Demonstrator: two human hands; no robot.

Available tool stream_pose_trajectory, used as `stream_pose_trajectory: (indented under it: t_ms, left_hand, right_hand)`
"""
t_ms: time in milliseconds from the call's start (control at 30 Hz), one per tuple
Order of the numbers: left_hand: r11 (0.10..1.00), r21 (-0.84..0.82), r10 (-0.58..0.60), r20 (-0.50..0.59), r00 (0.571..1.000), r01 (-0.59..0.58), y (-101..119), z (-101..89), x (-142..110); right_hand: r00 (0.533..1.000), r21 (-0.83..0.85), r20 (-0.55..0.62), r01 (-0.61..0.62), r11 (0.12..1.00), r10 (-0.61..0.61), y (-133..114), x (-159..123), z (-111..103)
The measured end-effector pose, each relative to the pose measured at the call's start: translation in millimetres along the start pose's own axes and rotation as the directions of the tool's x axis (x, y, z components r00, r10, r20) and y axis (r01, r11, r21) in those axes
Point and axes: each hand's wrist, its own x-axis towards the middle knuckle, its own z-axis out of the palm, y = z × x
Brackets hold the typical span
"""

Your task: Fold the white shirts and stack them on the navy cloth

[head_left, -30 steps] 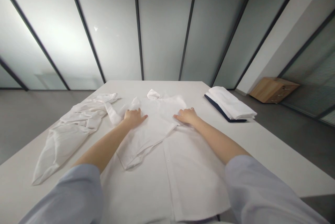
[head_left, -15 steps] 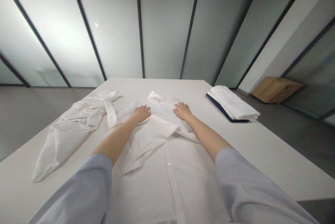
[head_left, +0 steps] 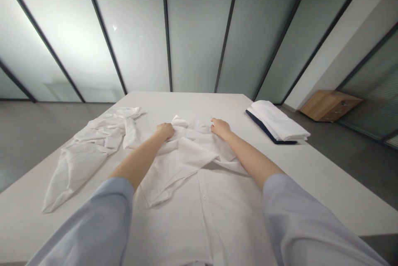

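A white button-up shirt (head_left: 199, 166) lies spread in front of me, its collar end far away and its hem close to my body. One sleeve is folded across the front, and a button shows on the placket below it. My left hand (head_left: 165, 130) is closed on the shirt's upper left part. Opposite it, my right hand (head_left: 220, 128) has its fingers curled around the upper right part of the shirt. The fabric between both hands is bunched near the collar. My fingertips are partly hidden by the hands and cloth.
A crumpled white garment (head_left: 93, 141) lies along the left of the white table (head_left: 329, 187). At the right is a folded white cloth stack (head_left: 276, 121) with a dark layer beneath. Beyond stand frosted glass panels (head_left: 195, 30) and a wooden cabinet (head_left: 329, 105).
Both hands have gone from lying flat with spread fingers to closed on the shirt. The cloth near the collar has bunched up and shifted slightly.
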Motion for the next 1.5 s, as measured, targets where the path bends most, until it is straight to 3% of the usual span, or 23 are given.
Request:
stream_pose_trajectory:
  t_ms: [100, 200, 300, 467, 667, 833, 933, 1000, 1067, 1167, 1300, 1400, 1500]
  left_hand:
    - [0.995, 0.09, -0.028, -0.111, 0.993, 0.038, -3.0, 4.7, -2.0]
    - [0.986, 0.148, 0.115, -0.23, 0.966, -0.083, -11.4, 9.4, 0.2]
    - [0.991, 0.044, 0.135, -0.192, 0.972, -0.129, -22.0, 13.8, 7.7]
    - [0.981, -0.191, -0.009, -0.165, 0.986, -0.023, -31.6, 16.8, 18.0]
    - [0.985, -0.171, -0.046, -0.32, 0.946, -0.01, -27.5, 20.8, 13.7]
    - [1.0, -0.008, 0.004, -0.475, 0.88, -0.009, -14.9, 21.1, -1.9]
    - [0.992, 0.094, 0.115, -0.377, 0.919, -0.086, -7.2, 17.1, -9.5]
    - [0.986, 0.136, 0.131, -0.236, 0.963, -0.101, -2.7, 15.8, -13.4]
    - [0.986, 0.15, 0.091, -0.139, 0.986, -0.07, 0.9, 16.7, -16.8]
    - [0.992, 0.123, -0.015, -0.104, 0.994, 0.027, 3.8, 20.4, -20.5]
    - [0.989, 0.084, -0.117, -0.102, 0.988, 0.126, 7.1, 20.7, -20.3]
    - [0.988, 0.073, -0.135, -0.051, 0.99, 0.138, 13.0, 16.0, -20.2]
    - [0.991, 0.109, -0.068, -0.08, 0.995, 0.076, 21.6, 14.3, -24.5]
  right_hand:
    - [0.994, -0.009, 0.105, 0.04, 0.999, -0.039, 10.1, 13.7, 0.7]
    - [0.982, 0.046, 0.174, 0.072, 0.996, -0.079, 18.9, 22.6, 3.9]
    - [0.977, 0.14, 0.194, 0.063, 0.988, -0.09, 23.5, 26.9, 6.7]
    - [0.98, 0.312, 0.197, -0.056, 0.948, -0.007, 28.3, 31.2, 8.7]
    - [0.985, 0.242, -0.014, -0.162, 0.957, 0.17, 36.6, 32.4, 14.2]
    - [0.968, 0.135, -0.213, -0.103, 0.985, 0.131, 30.2, 19.4, 11.2]
    - [0.97, 0.054, -0.241, 0.05, 0.997, -0.035, 21.1, 6.1, 5.3]
    - [0.978, 0.014, -0.137, 0.163, 0.987, -0.159, 14.7, -3.7, 4.4]
    - [0.978, -0.013, 0.004, 0.207, 0.978, -0.207, 9.2, -12.4, 7.2]
    - [0.977, -0.045, 0.141, 0.169, 0.985, -0.161, 3.5, -19.2, 13.7]
    - [0.981, -0.073, 0.187, 0.066, 0.995, -0.051, -4.8, -18.1, 15.5]
    - [0.984, -0.097, 0.175, -0.003, 0.995, 0.02, -14.2, -20.1, 13.4]
    - [0.996, -0.104, 0.063, 0.072, 0.992, -0.066, -22.8, -28.4, 13.8]
